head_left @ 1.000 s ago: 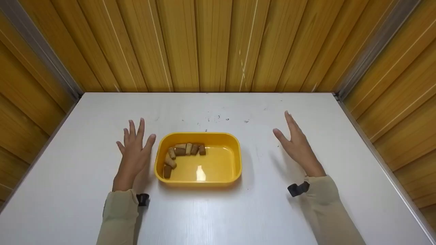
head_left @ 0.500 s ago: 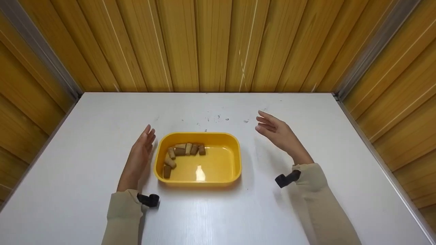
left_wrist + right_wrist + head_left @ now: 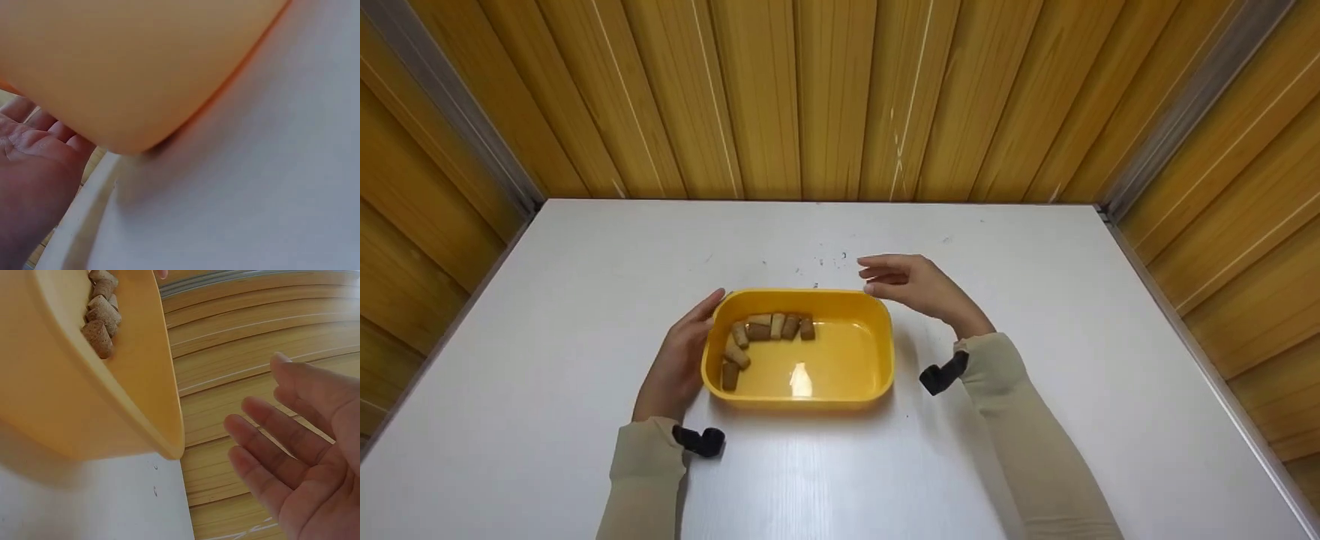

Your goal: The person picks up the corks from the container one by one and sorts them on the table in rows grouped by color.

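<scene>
A yellow plastic tub (image 3: 844, 367) with rounded corners stands on the white table. Several cork stoppers (image 3: 759, 331), some light and some dark brown, lie along its left and back walls; the right wrist view shows the tapered corks (image 3: 98, 336) close up. My left hand (image 3: 671, 367) lies along the tub's left side with fingers extended, and in the left wrist view its fingers pass partly behind the tub wall (image 3: 129, 79). Over the back right corner my right hand (image 3: 926, 289) hovers, fingers loosely bent, holding nothing. Its palm (image 3: 315, 495) faces the tub in the right wrist view.
The white table (image 3: 585, 247) has small dark marks behind the tub. Wood-patterned panels (image 3: 825, 97) rise along its back and sides. Black camera straps (image 3: 701, 441) sit on both wrists, over beige sleeves.
Both hands have moved inward to the tub. The left turned from spread fingers to lying along its side; the right travelled left to the back right corner. Tub and corks stay put.
</scene>
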`<state>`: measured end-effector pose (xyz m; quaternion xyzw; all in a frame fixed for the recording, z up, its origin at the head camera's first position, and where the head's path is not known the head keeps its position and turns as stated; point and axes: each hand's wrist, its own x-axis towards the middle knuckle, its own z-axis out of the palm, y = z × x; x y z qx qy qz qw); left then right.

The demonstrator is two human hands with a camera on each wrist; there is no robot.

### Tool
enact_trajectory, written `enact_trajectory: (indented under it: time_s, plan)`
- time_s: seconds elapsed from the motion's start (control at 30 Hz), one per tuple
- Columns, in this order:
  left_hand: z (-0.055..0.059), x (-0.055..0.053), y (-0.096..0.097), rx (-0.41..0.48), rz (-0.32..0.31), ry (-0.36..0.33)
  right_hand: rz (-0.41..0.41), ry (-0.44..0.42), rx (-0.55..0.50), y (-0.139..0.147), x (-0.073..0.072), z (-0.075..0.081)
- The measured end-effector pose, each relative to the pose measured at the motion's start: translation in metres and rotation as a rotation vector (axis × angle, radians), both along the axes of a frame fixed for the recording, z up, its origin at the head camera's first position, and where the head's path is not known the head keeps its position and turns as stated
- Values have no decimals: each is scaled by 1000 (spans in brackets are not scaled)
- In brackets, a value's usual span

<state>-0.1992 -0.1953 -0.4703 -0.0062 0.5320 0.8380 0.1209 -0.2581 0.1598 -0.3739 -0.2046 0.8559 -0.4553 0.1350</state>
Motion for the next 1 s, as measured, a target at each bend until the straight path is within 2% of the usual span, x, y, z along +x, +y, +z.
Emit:
enact_trajectory:
  time_s: [0.2,0.37,0.57,0.8,1.0]
  plan:
    - [-1,2,-1,-23,32,-5,72,-8,8,-22,-4,-5]
    - [-5,3,-2,-10,23,36,110,-27,46,-39,-5,-6]
    - [-9,3,-1,6,17,84,183,-10,107,-57,-5,-11]
    - [-13,5,-2,-5,11,116,268,-26,135,-76,-4,-15]
    - [-11,6,-1,-2,13,116,326,-9,168,-89,-7,-20]
